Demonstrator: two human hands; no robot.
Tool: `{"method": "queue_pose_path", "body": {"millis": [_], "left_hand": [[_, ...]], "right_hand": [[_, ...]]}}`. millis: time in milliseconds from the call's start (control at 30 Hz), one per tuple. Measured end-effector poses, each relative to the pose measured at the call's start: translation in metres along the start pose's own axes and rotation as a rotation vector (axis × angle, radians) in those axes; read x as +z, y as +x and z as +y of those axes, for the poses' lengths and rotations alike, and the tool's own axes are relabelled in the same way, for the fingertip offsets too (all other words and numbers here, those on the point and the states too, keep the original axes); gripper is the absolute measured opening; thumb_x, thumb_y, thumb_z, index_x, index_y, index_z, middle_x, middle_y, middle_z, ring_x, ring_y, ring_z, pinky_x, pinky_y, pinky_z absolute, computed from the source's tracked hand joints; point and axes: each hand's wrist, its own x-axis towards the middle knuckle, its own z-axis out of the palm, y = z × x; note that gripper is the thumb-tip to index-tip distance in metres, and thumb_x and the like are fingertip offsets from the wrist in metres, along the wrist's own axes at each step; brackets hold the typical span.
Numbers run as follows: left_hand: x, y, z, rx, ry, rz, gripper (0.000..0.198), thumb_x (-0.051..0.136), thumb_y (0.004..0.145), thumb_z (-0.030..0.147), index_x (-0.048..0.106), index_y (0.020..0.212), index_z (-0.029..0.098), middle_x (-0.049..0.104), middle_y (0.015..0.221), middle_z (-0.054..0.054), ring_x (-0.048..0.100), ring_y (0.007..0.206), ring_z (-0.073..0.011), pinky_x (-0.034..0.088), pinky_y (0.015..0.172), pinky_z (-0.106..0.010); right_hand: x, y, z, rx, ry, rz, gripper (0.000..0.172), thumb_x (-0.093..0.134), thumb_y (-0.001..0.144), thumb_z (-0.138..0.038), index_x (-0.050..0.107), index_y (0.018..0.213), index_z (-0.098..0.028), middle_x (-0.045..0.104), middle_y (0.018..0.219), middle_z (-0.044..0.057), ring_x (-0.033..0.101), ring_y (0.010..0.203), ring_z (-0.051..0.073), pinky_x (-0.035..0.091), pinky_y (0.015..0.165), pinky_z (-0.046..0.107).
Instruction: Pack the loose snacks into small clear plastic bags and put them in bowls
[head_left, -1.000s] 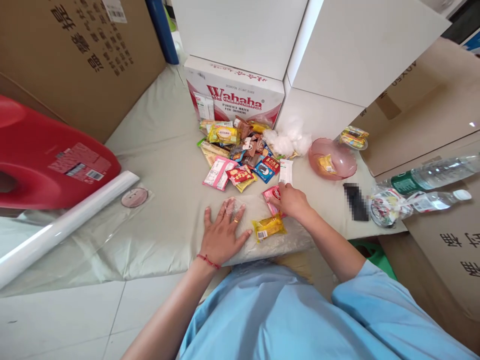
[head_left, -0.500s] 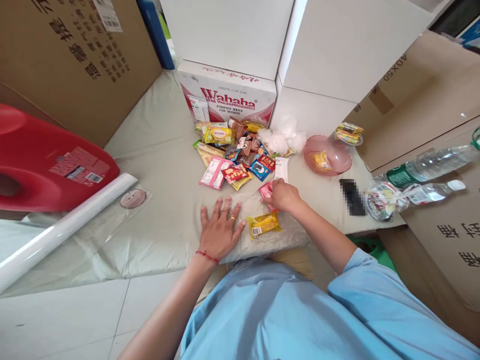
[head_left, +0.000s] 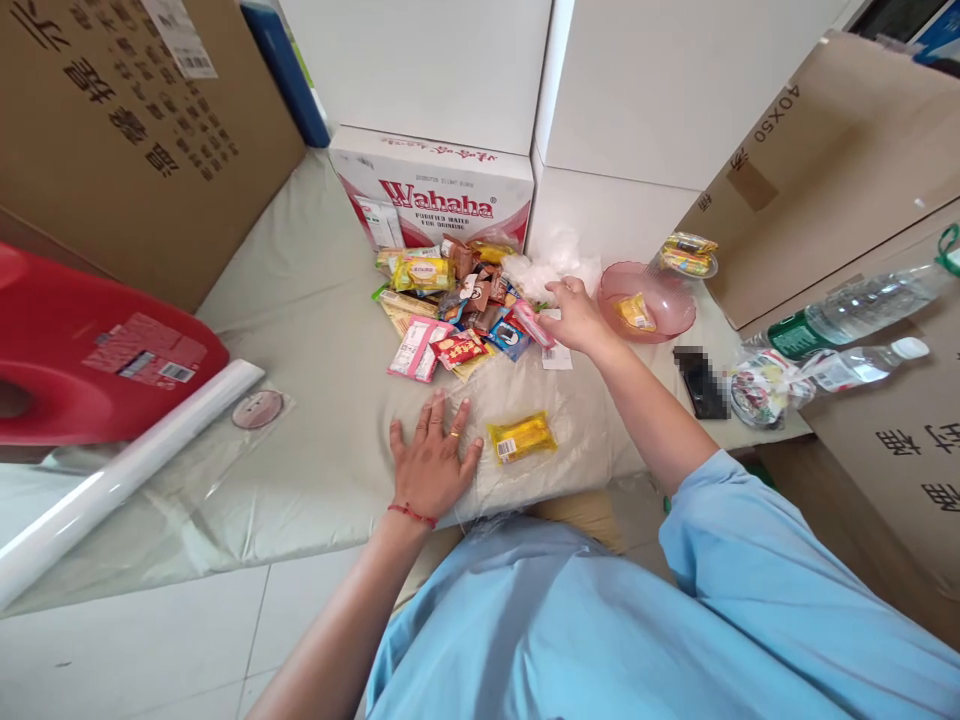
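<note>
My left hand [head_left: 431,462] lies flat with fingers spread on the cloth-covered surface, partly on a clear plastic sheet [head_left: 585,430]. Just right of it, a yellow-wrapped snack [head_left: 523,437] rests on that sheet. At the right edge of a pile of snack packets, my right hand [head_left: 576,315] pinches a pink snack packet [head_left: 533,325]. Under that hand lies a white packet [head_left: 556,352]. The pile includes a blue packet [head_left: 509,338], a red packet [head_left: 458,349], a pink-and-white packet [head_left: 420,349] and a yellow packet [head_left: 422,273].
A pink glass bowl [head_left: 664,325] holds one yellow snack. Behind the pile stand a Wahaha carton [head_left: 450,205] and crumpled clear plastic [head_left: 562,262]. A phone [head_left: 701,382] and two bottles are at right; a red jug [head_left: 105,350] and white roll [head_left: 135,470] are at left.
My right hand has carried the pink packet away from me, from the plastic sheet to the pile's right edge. My left hand stays flat, and the yellow-wrapped snack stays on the sheet.
</note>
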Motion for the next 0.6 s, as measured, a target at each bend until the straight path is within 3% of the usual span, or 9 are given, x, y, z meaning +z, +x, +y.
{"method": "queue_pose_path", "body": {"millis": [100, 167, 233, 300, 367, 400, 467, 533, 600], "left_hand": [[0.004, 0.0, -0.009, -0.008, -0.062, 0.062, 0.06, 0.042, 0.102, 0.047, 0.041, 0.158, 0.024, 0.026, 0.169, -0.021, 0.038, 0.151, -0.0391, 0.021, 0.117, -0.074], [0.006, -0.003, -0.02, -0.025, -0.139, 0.161, 0.06, 0.044, 0.102, 0.043, 0.04, 0.158, 0.021, 0.024, 0.17, -0.022, 0.037, 0.151, -0.038, 0.031, 0.117, -0.066], [0.005, -0.012, -0.029, -0.05, -0.193, 0.303, 0.061, 0.05, 0.1, 0.037, 0.04, 0.157, 0.018, 0.026, 0.168, -0.024, 0.041, 0.148, -0.0373, 0.039, 0.114, -0.059], [0.001, -0.027, -0.033, -0.062, -0.19, 0.452, 0.059, 0.056, 0.095, 0.027, 0.045, 0.152, 0.018, 0.032, 0.164, -0.025, 0.051, 0.139, -0.0367, 0.043, 0.11, -0.057], [-0.005, -0.044, -0.029, 0.013, -0.174, 0.527, 0.058, 0.058, 0.089, 0.016, 0.051, 0.146, 0.02, 0.044, 0.157, -0.022, 0.056, 0.132, -0.035, 0.044, 0.108, -0.057], [-0.007, -0.052, -0.025, 0.119, -0.182, 0.496, 0.058, 0.058, 0.087, 0.012, 0.053, 0.144, 0.021, 0.05, 0.153, -0.02, 0.056, 0.132, -0.034, 0.044, 0.109, -0.056], [-0.007, -0.066, -0.015, 0.4, -0.208, 0.302, 0.057, 0.057, 0.084, 0.011, 0.057, 0.14, 0.025, 0.057, 0.148, -0.015, 0.052, 0.139, -0.0324, 0.038, 0.116, -0.056], [-0.005, -0.074, -0.008, 0.609, -0.209, 0.105, 0.051, 0.057, 0.088, 0.014, 0.059, 0.137, 0.026, 0.06, 0.148, -0.01, 0.048, 0.144, -0.0304, 0.029, 0.123, -0.057], [-0.002, -0.077, -0.006, 0.65, -0.206, 0.062, 0.042, 0.055, 0.093, 0.015, 0.062, 0.132, 0.027, 0.065, 0.143, -0.008, 0.049, 0.144, -0.028, 0.026, 0.125, -0.057]], "right_hand": [[0.008, -0.018, -0.005, -0.149, 0.039, 0.052, 0.035, 0.064, 0.09, -0.026, 0.066, 0.123, -0.015, 0.062, 0.133, 0.015, 0.064, 0.114, 0.026, 0.05, 0.099, 0.039], [0.006, -0.048, 0.003, -0.323, 0.09, -0.044, 0.022, 0.054, 0.099, -0.029, 0.07, 0.109, -0.017, 0.07, 0.107, 0.01, 0.066, 0.097, 0.023, 0.052, 0.092, 0.038], [0.002, -0.088, 0.02, -0.493, 0.108, -0.192, 0.024, 0.051, 0.102, -0.032, 0.071, 0.101, -0.019, 0.071, 0.094, 0.008, 0.064, 0.09, 0.022, 0.052, 0.09, 0.039], [-0.001, -0.129, 0.043, -0.583, 0.098, -0.304, 0.022, 0.058, 0.1, -0.037, 0.071, 0.109, -0.02, 0.071, 0.106, 0.011, 0.062, 0.101, 0.024, 0.052, 0.094, 0.042], [0.001, -0.167, 0.066, -0.559, 0.066, -0.38, 0.037, 0.068, 0.095, -0.041, 0.066, 0.126, -0.022, 0.063, 0.132, 0.015, 0.057, 0.119, 0.028, 0.052, 0.101, 0.046], [0.004, -0.184, 0.076, -0.526, 0.045, -0.396, 0.046, 0.072, 0.092, -0.042, 0.062, 0.133, -0.023, 0.058, 0.142, 0.016, 0.053, 0.127, 0.03, 0.051, 0.104, 0.049], [0.011, -0.211, 0.091, -0.457, 0.014, -0.38, 0.048, 0.073, 0.092, -0.038, 0.061, 0.136, -0.025, 0.052, 0.148, 0.016, 0.049, 0.134, 0.031, 0.049, 0.107, 0.053], [0.017, -0.228, 0.098, -0.418, 0.012, -0.351, 0.027, 0.066, 0.096, -0.031, 0.068, 0.122, -0.024, 0.057, 0.143, 0.015, 0.052, 0.13, 0.03, 0.051, 0.105, 0.051], [0.015, -0.236, 0.098, -0.421, 0.035, -0.359, 0.015, 0.057, 0.1, -0.024, 0.072, 0.104, -0.023, 0.063, 0.134, 0.013, 0.056, 0.123, 0.027, 0.053, 0.101, 0.047]]}}
